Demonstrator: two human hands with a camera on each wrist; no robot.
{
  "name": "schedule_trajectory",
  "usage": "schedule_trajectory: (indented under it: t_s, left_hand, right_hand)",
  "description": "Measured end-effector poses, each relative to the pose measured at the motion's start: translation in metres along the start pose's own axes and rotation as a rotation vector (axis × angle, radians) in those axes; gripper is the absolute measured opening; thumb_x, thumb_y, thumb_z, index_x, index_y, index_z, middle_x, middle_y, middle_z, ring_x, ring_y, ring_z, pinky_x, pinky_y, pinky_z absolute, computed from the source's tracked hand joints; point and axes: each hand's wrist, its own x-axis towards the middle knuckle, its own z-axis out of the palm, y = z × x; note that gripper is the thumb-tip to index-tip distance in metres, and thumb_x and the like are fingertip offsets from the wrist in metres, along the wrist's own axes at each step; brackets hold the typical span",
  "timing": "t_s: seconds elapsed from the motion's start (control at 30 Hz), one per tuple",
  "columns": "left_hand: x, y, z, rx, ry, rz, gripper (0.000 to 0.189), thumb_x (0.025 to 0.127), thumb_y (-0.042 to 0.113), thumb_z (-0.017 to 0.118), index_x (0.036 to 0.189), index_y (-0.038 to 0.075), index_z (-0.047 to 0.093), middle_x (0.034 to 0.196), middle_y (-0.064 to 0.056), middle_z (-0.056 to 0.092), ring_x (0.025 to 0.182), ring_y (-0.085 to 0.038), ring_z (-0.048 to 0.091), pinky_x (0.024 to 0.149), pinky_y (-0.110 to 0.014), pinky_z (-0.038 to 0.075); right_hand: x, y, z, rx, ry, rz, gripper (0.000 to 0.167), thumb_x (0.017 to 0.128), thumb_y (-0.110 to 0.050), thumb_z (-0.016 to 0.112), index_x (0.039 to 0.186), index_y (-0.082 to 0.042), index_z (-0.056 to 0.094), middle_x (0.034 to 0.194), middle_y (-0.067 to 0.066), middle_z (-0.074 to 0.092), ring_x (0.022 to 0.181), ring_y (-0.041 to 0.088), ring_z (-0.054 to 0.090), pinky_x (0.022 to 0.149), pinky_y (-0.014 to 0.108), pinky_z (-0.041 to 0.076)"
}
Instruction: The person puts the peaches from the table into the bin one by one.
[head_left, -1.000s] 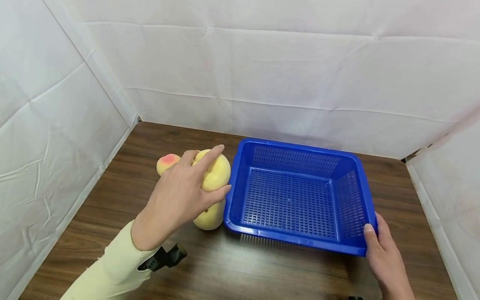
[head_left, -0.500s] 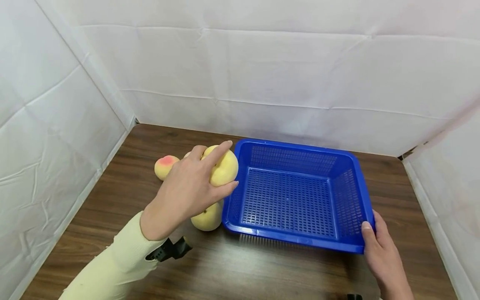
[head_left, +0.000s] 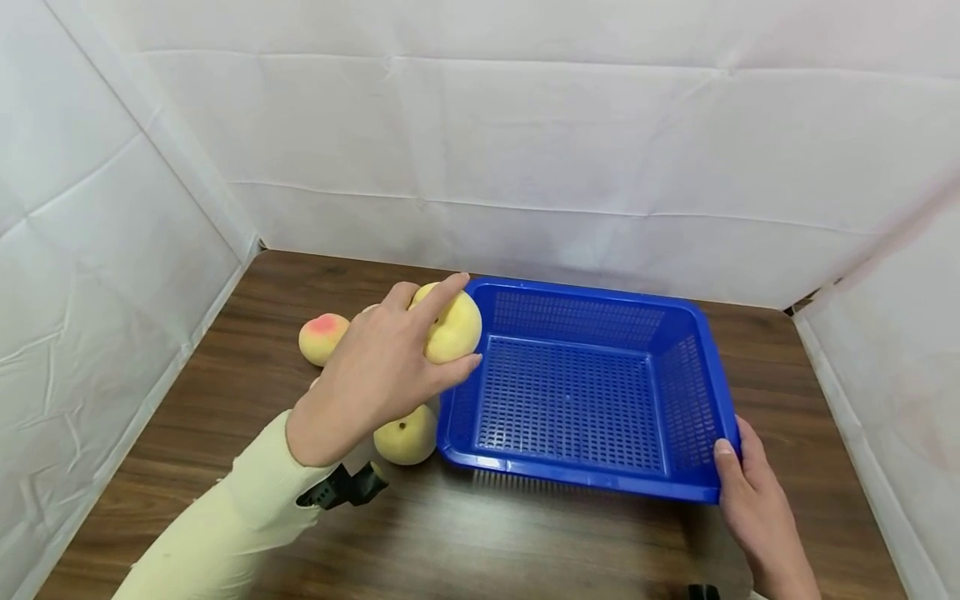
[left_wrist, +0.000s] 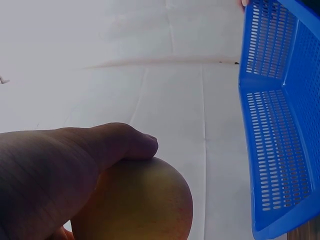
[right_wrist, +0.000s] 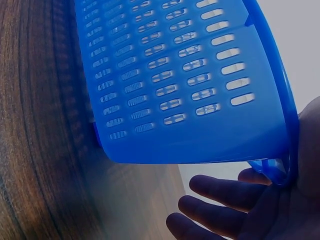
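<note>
Yellow peach in left hand beside blue slotted basket; right hand on basket rim

Left hand (head_left: 378,371) holds the yellow peach (head_left: 456,329), thumb and fingers curved round it. In the head view the fruit overlaps the basket's rim at 10 o'clock from basket centre; the left wrist view shows a gap between the two. Right hand (head_left: 757,496) grips the blue basket (head_left: 566,404) at its 4 o'clock corner, thumb over the rim, fingers outside.

Materials: basket is glossy plastic, rectangular, with a rolled lip and a floor perforated in a fine grid. Second yellow fruit (head_left: 405,437), rounded, dark dimple facing up, lies just beside the basket at 8 o'clock. Pink-blushed peach (head_left: 322,337) lies farther out, just past 9. Table (head_left: 525,550) is dark, streaked wood grain; creased white sheeting (head_left: 450,150) rises behind it.

Between views: only the left wrist view shows reddish speckling on the held peach's side. Only the right wrist view shows elongated slots on the basket's outer wall up close, with fingers spread below the lip
</note>
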Motion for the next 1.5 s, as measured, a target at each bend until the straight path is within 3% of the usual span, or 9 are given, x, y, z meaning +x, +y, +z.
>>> schedule_trajectory:
  t_s: [0.37, 0.63, 0.9, 1.17, 1.5]
  left_hand:
    - [0.012, 0.004, 0.001, -0.007, 0.008, 0.018, 0.074, 0.087, 0.046, 0.077, 0.152, 0.021, 0.05, 0.122, -0.017, 0.067, 0.102, -0.029, 0.066, 0.067, -0.046, 0.055]
    - [0.019, 0.009, 0.002, 0.013, -0.039, -0.043, 0.076, 0.087, 0.052, 0.077, 0.152, 0.027, 0.048, 0.117, -0.013, 0.065, 0.08, -0.03, 0.065, 0.055, -0.044, 0.05]
    - [0.029, 0.011, 0.006, -0.025, -0.059, -0.023, 0.075, 0.088, 0.049, 0.077, 0.153, 0.024, 0.048, 0.125, -0.015, 0.065, 0.092, -0.031, 0.066, 0.069, -0.049, 0.056]
    - [0.036, 0.013, 0.01, -0.051, -0.06, 0.004, 0.072, 0.088, 0.048, 0.079, 0.148, 0.022, 0.05, 0.111, -0.012, 0.063, 0.086, -0.027, 0.062, 0.065, -0.043, 0.053]
    - [0.043, 0.015, 0.017, -0.069, -0.086, 0.006, 0.071, 0.089, 0.049, 0.077, 0.148, 0.022, 0.049, 0.112, -0.012, 0.063, 0.084, -0.026, 0.06, 0.064, -0.039, 0.05]
  right_hand:
    - [0.002, -0.004, 0.002, 0.0, -0.003, 0.01, 0.063, 0.114, -0.038, 0.02, 0.169, -0.013, 0.002, 0.161, 0.035, 0.031, 0.142, 0.051, 0.037, 0.109, 0.072, 0.032]
    - [0.001, -0.005, 0.001, -0.001, -0.004, 0.011, 0.063, 0.114, -0.037, 0.02, 0.168, -0.011, 0.002, 0.161, 0.036, 0.031, 0.142, 0.052, 0.037, 0.109, 0.072, 0.032]
    - [0.001, -0.004, 0.0, -0.002, -0.011, 0.02, 0.064, 0.114, -0.039, 0.019, 0.168, -0.011, 0.0, 0.162, 0.036, 0.029, 0.143, 0.052, 0.036, 0.109, 0.074, 0.032]
    - [0.001, -0.002, 0.0, 0.0, -0.012, -0.002, 0.064, 0.114, -0.038, 0.019, 0.168, -0.009, 0.001, 0.16, 0.036, 0.031, 0.141, 0.051, 0.037, 0.107, 0.071, 0.033]
    - [0.002, -0.002, 0.0, 0.001, -0.011, 0.015, 0.064, 0.114, -0.038, 0.019, 0.168, -0.011, 0.001, 0.161, 0.035, 0.03, 0.142, 0.05, 0.036, 0.108, 0.071, 0.032]
